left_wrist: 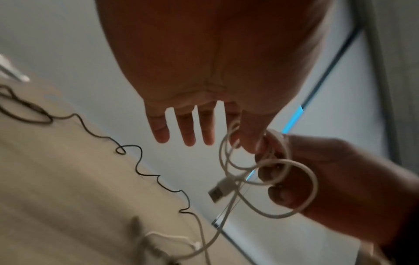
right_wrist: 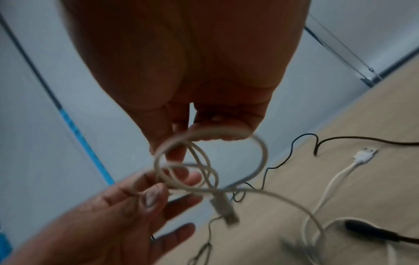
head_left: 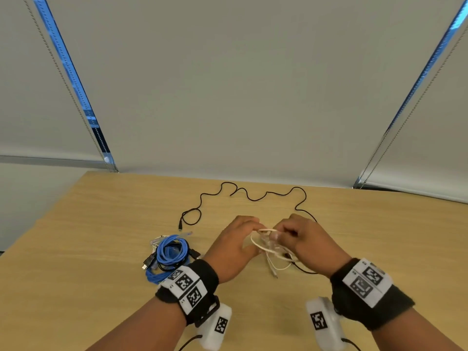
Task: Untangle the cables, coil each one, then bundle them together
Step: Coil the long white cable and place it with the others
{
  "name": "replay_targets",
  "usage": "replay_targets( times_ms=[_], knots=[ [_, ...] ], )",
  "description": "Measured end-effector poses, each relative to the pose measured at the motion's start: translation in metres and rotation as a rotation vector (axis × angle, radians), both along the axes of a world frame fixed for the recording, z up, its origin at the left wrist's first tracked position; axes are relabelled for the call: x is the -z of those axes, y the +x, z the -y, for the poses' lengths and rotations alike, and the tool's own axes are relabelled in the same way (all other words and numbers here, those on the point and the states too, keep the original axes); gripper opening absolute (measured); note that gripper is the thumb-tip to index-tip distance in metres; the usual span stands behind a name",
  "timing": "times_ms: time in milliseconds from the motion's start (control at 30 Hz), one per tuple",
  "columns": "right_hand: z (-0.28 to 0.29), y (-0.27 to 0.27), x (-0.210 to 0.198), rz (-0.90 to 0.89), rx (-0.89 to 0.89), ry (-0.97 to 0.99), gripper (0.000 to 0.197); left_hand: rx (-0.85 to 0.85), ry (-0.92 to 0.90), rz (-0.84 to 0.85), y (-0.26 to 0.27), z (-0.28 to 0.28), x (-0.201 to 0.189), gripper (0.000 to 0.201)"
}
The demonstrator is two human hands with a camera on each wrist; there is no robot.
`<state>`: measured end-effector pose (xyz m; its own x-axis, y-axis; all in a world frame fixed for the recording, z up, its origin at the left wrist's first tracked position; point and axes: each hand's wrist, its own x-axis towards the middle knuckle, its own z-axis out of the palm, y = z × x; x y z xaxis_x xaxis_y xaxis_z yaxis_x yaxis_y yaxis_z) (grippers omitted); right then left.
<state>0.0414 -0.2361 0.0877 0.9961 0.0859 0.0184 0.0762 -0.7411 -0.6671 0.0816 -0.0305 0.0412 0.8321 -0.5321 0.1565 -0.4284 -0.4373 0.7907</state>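
**Inspector:** State of the white cable [head_left: 266,245]?

**Assistant:** Partly looped, held above the counter [head_left: 101,224] between both hands. One USB plug [left_wrist: 218,191] dangles below the loops. Its tail trails down to the counter near the person.

**Inspector:** Left hand [head_left: 234,245]?

**Assistant:** Thumb and forefinger pinch the loops at the top. The other three fingers [left_wrist: 188,130] are straight and spread, touching nothing.

**Inspector:** Right hand [head_left: 307,240]?

**Assistant:** Fingers curled round the same loops, thumb pressed against them. The strands pass across its fingertips in the left wrist view.

**Inspector:** Other cables?

**Assistant:** A thin black cable [head_left: 253,196] lies uncoiled in wavy bends across the far side of the counter, one end plug [head_left: 180,226] to the left, the other end running under the right hand. A coiled blue cable [head_left: 171,250] sits left of the left wrist, lying with a few dark and pale leads; I cannot tell how those are arranged. The right wrist view shows a white plug [right_wrist: 365,155] flat on the counter.
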Motion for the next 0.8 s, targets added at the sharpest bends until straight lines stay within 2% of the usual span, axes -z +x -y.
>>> replay_targets(
  times_ms=[67, 100, 233, 400, 467, 567, 633, 700, 800],
  knots=[
    [0.003, -0.001, -0.014, -0.004, 0.057, 0.108, 0.021, -0.037, -0.171, -0.120, 0.003, 0.004, -0.012, 0.010],
    [0.004, -0.001, -0.019, -0.015, 0.078, 0.184, 0.022, -0.047, -0.259, -0.192, 0.003, 0.006, -0.018, 0.008],
    [0.000, -0.009, -0.025, -0.210, 0.071, 0.672, 0.024, -0.085, -0.488, -0.414, -0.001, 0.012, -0.032, 0.023],
    [-0.006, -0.015, -0.017, -0.297, 0.067, 1.040, 0.040, -0.135, -0.677, -0.602, -0.006, 0.014, -0.038, 0.015],
    [-0.008, -0.016, -0.014, -0.293, 0.036, 1.061, 0.039, -0.244, -0.712, -0.617, -0.005, 0.012, -0.038, 0.016],
    [-0.009, -0.014, -0.008, -0.239, 0.037, 0.833, 0.026, -0.372, -0.782, -0.678, -0.001, 0.005, -0.036, 0.018],
    [-0.003, -0.012, -0.004, -0.201, 0.072, 0.755, 0.017, -0.420, -0.807, -0.694, 0.004, -0.004, -0.035, 0.022],
    [0.011, -0.010, -0.002, -0.199, 0.122, 0.809, 0.020, -0.449, -0.854, -0.712, 0.008, -0.015, -0.033, 0.030],
    [0.040, -0.009, 0.003, -0.190, 0.215, 1.025, 0.027, -0.502, -0.902, -0.762, 0.013, -0.033, -0.029, 0.038]
  ],
)
